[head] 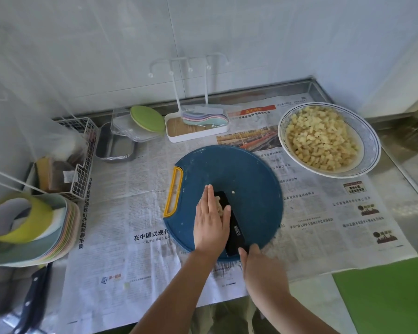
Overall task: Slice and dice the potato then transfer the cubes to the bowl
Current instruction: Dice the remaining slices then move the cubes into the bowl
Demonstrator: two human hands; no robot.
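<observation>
A round blue cutting board (239,169) with a yellow handle lies on newspaper in the middle. On it rests a black knife blade (232,227), lying flat. My left hand (211,222) is flat with straight fingers, pressing a small pile of potato cubes (219,208) against the blade. My right hand (256,263) grips the knife handle at the board's near edge; the handle itself is hidden. One loose potato cube (232,192) sits just beyond the blade. At the right back stands a white bowl (369,143) with diced potato (321,138) filling it.
Newspaper (121,201) covers the steel counter. Behind the board stands a white rack tray (196,137) with pastel plates, a clear box with a green plate (146,120) and a metal tin (115,147). Left: wire basket (82,165), stacked plates (58,235), another knife (34,292).
</observation>
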